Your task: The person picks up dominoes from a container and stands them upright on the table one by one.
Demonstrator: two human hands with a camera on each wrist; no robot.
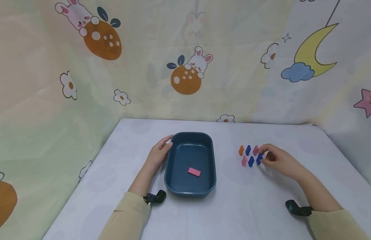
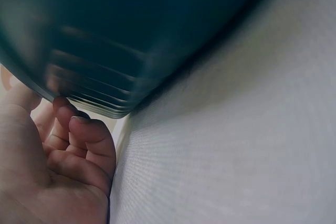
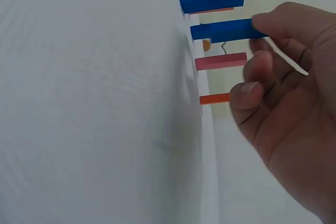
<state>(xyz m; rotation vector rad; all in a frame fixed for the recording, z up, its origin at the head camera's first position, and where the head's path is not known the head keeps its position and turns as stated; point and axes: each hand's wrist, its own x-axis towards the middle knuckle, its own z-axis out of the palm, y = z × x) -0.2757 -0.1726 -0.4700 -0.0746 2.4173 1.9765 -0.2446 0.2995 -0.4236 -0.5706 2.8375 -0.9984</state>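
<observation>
A dark blue-green tray [image 1: 190, 193] stands on the table, with a pink block [image 1: 194, 172] lying flat inside. At its far left corner, my left hand [image 1: 157, 155] holds the rim, its fingers curled against the outer wall in the left wrist view. To the right, my right hand [image 1: 279, 162] pinches the upper end of an upright blue block [image 3: 226, 29] between thumb and a partly hidden finger. Around it stand an orange block [image 1: 241, 150], two pink blocks [image 1: 244, 161] and two more blue blocks [image 1: 251, 161], in two short rows.
A white cloth [image 1: 233, 213] covers the table. Behind it hangs a printed curtain [image 1: 149, 73] with rabbits, flowers and a moon. Each wrist carries a black camera, such as the right wrist camera [image 1: 297, 209].
</observation>
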